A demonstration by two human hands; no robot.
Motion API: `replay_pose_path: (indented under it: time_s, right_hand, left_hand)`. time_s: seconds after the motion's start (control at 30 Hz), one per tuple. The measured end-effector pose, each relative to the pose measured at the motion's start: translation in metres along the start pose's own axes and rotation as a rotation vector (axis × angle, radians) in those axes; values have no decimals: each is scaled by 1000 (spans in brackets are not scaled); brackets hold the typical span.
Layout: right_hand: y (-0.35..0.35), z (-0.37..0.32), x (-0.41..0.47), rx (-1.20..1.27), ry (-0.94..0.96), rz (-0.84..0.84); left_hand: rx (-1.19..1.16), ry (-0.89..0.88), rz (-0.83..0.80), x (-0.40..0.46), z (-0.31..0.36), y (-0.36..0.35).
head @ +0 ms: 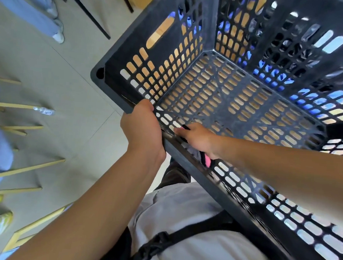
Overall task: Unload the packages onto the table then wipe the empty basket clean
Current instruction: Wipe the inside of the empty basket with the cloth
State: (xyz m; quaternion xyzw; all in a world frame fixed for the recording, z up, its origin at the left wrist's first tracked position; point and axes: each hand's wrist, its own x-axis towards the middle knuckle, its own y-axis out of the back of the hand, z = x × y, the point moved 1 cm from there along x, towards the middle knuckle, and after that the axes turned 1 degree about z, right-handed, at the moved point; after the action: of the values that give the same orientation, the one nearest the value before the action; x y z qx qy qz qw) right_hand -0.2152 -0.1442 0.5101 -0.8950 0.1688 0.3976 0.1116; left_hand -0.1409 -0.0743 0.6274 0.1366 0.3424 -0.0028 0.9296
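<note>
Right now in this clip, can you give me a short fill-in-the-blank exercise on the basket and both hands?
1. The black plastic basket holds ____ packages.
2. The left hand has its grip on the basket's ____.
3. The right hand presses a cloth with a ____ edge against the near wall.
4. Through the slotted bottom shows a ____ surface.

Missing words: no; rim; pink; wooden

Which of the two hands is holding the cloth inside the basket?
The right hand: it presses a grey and pink cloth against the black basket's near wall, while the left hand only grips the rim.
</note>
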Motion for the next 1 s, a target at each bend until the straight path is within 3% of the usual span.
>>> replay_pose_path:
  time_s: [0.3, 0.37, 0.53, 0.63, 0.8, 0.93, 1.0]
  right_hand:
    - [-2, -50, -84, 164, 196, -110]
    - [1, -54, -96, 189, 199, -129]
    - [25, -69, -103, 371, 80, -365]
    - [42, -65, -69, 277, 47, -220]
    - [44, -44, 0, -195, -23, -6]
    - [28, -30, 46, -510, 28, 205]
    - [13, -24, 61, -530, 26, 194]
  left_hand:
    - [-26, -22, -49, 2, -1, 2]
    - [-33, -33, -61, 3, -2, 2]
    - [-71, -4, -93, 5, -3, 2]
    - [-79, 35, -100, 9, -4, 3]
    - [-45, 106, -238, 12, -1, 13]
    - [-160, -50, -167, 33, 33, 19]
    - [-137, -170, -119, 44, 52, 14]
